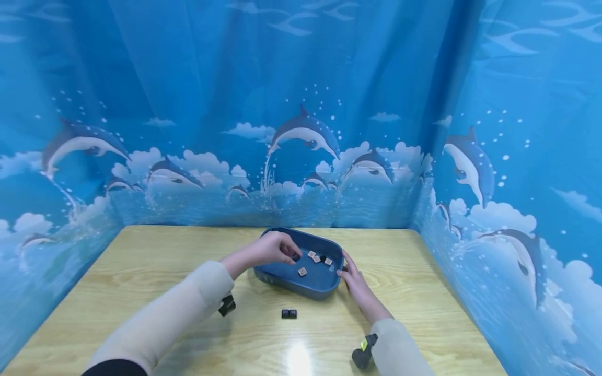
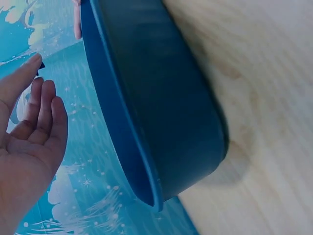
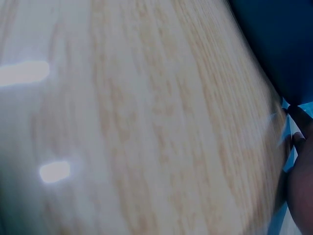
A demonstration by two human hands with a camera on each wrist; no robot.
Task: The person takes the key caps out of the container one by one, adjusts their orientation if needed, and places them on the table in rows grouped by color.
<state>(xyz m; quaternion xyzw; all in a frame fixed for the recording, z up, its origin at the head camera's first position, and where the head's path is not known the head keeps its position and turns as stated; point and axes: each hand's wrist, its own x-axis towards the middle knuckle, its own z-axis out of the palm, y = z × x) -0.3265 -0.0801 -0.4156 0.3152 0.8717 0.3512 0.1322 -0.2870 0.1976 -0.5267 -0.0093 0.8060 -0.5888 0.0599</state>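
Observation:
My left hand [image 1: 277, 248] is over the left part of a blue plastic basin [image 1: 301, 286], pinching a small black keycap [image 1: 296, 257] between thumb and fingertips. In the left wrist view only a dark corner of that keycap [image 2: 41, 66] shows. Inside the basin lie several pale square pieces with a reddish pattern [image 1: 302, 271] and a black piece [image 1: 322, 258]. At the basin's right end my right hand [image 1: 355, 279] grips the rim, thumb on the near side. The right wrist view shows just part of this hand, dark against the basin wall.
Two black keycaps [image 1: 289, 314] sit side by side on the wooden table [image 1: 188, 243], in front of the basin. A blue curtain with dolphins [image 1: 305, 130] stands behind the table and along its sides. Light glares off the near tabletop.

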